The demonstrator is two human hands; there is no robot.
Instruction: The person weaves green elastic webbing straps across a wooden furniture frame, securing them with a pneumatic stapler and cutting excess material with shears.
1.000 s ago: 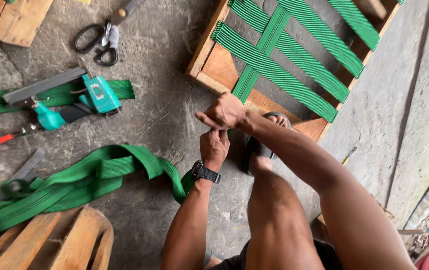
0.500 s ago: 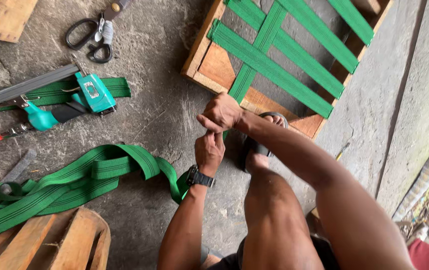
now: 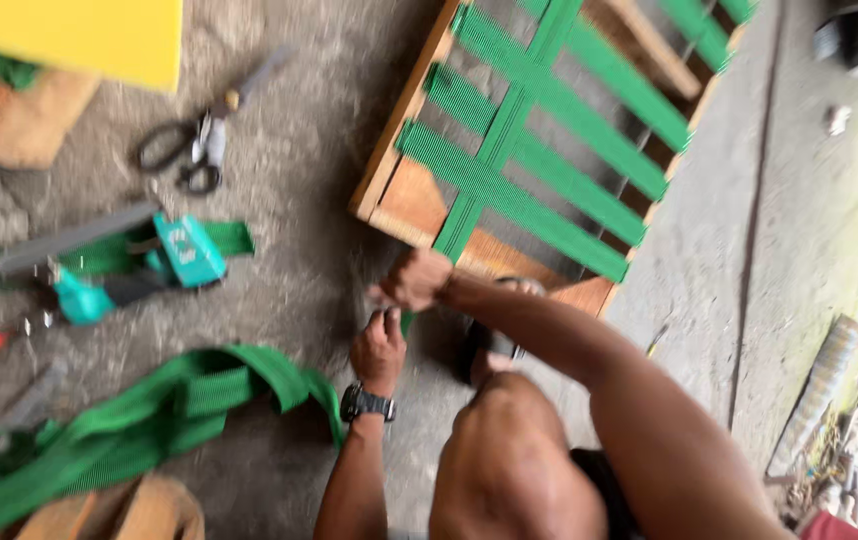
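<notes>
The green webbing (image 3: 509, 150) is showing as ribbed woven cloth, matt, lying across the bare, unpainted wooden frame (image 3: 401, 190); left of the frame, the floor (image 3: 299, 130) is looking like rough grey concrete; on it the scissors (image 3: 189, 150) are showing dull metal blades and dark handles; below them the teal tool (image 3: 184, 250) is looking like smooth plastic with a grey metal bar; the wristwatch (image 3: 367, 403) is appearing black and matt.

Green ribbed webbing (image 3: 509, 150) crosses in a lattice over a light-brown wooden frame (image 3: 401, 195). A loose green strap (image 3: 149, 420) lies near left. Staple tool (image 3: 184, 255): teal with a grey bar. Scissors (image 3: 189, 150): black handles. Wristwatch (image 3: 367, 403): black. Far-left panel (image 3: 69, 35): yellow. Floor (image 3: 289, 200): grey.
</notes>
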